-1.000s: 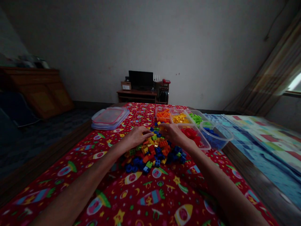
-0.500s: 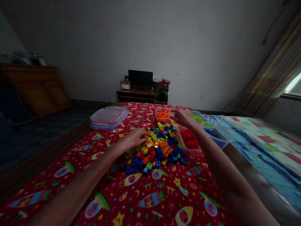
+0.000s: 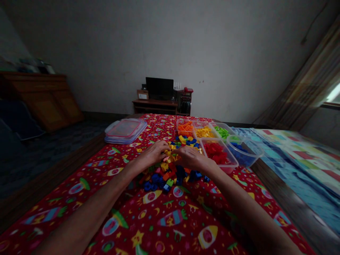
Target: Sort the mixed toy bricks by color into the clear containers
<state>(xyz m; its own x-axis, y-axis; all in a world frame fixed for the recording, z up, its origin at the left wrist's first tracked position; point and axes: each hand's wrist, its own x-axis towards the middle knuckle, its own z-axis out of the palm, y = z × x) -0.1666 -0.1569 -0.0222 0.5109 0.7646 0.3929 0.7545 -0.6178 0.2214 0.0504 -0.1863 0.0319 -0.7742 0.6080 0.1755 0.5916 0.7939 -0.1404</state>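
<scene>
A heap of small plastic building blocks in blue, yellow, orange, red and green lies on the red rocket-print cloth. My left hand rests on the heap's far left side, its fingers bent down together onto the blocks. My right hand lies on the heap's far right side, fingers curled toward the left hand's fingertips. The two sets of fingertips almost meet over some yellow blocks. What either hand pinches is hidden.
Behind the heap stand clear tubs of sorted blocks: orange, yellow, green, red, and a round tub of blue ones. Stacked lids lie far left. A patchwork cloth covers the right side.
My right hand went from the heap up to the tubs at the back, then came back down onto the heap. My left hand stayed on the blocks.
</scene>
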